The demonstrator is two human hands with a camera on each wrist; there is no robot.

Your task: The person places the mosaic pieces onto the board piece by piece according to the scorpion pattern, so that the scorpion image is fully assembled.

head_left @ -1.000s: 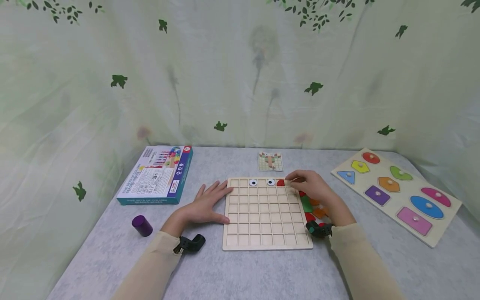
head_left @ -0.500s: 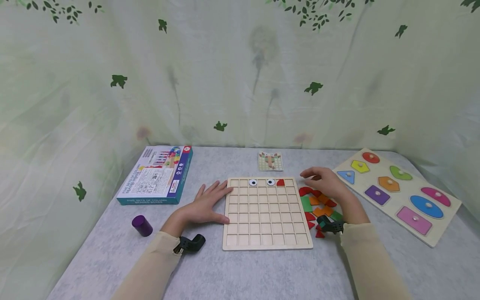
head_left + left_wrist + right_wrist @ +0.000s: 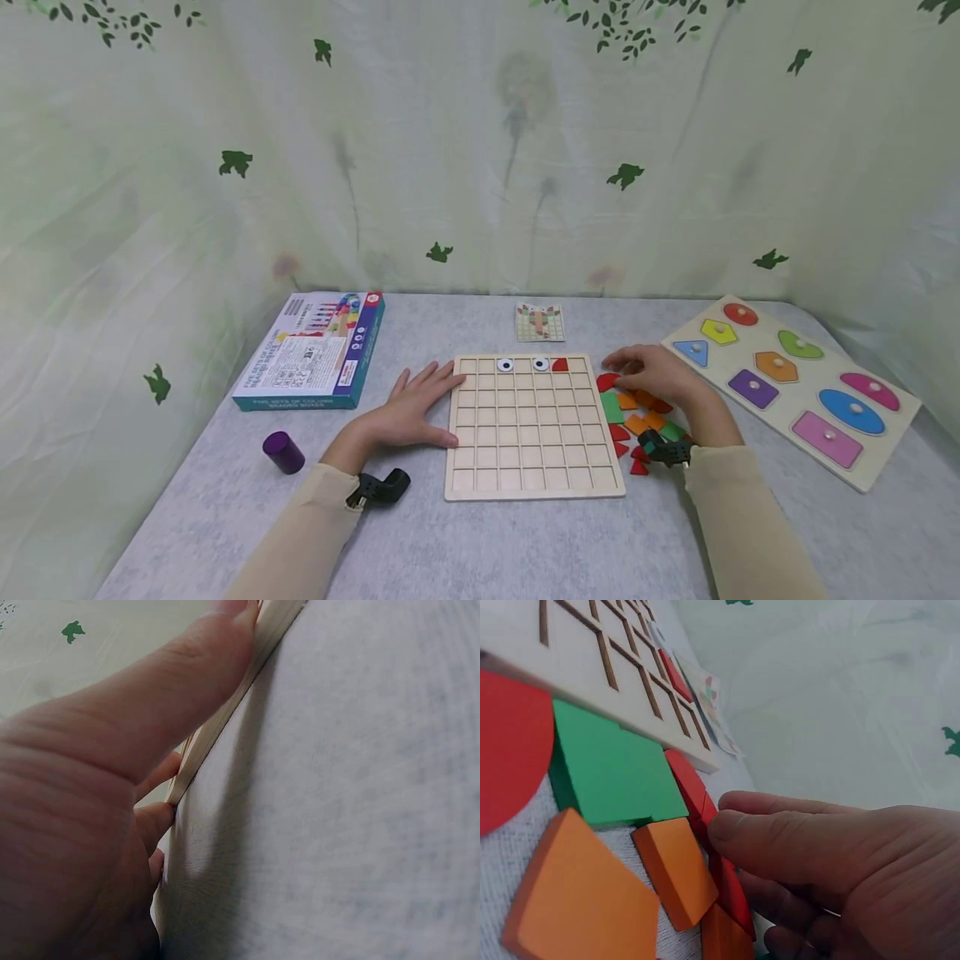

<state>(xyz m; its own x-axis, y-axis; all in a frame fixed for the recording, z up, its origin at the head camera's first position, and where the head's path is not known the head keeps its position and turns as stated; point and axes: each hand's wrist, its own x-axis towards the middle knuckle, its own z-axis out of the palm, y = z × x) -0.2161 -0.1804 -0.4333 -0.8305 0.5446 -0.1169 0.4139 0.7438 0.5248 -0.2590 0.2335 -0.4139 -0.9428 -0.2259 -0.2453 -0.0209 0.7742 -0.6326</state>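
A wooden grid board (image 3: 536, 437) lies mid-table, with two googly-eye pieces (image 3: 506, 365) and a red quarter-round piece (image 3: 560, 365) in its top row. My left hand (image 3: 408, 414) rests with spread fingers against the board's left edge; in the left wrist view its thumb (image 3: 187, 671) lies along that wooden edge. Beyond the board's right side, my right hand (image 3: 660, 377) reaches over a loose pile of blocks. In the right wrist view, its thumb and forefinger tips are right at some red blocks (image 3: 686, 778), beside a green block (image 3: 619, 765) and orange blocks (image 3: 676, 870).
A small pattern card (image 3: 540, 323) lies behind the board. To the left are a boxed toy set (image 3: 311, 350) and a purple cylinder (image 3: 284, 452). A shape-puzzle board (image 3: 806, 417) with knobbed pieces lies at the right. A printed curtain (image 3: 480, 150) hangs behind the table.
My right hand has withdrawn from the board's top-right corner, leaving the red piece in the top row, and has come down over the pile. My left hand has stayed put.
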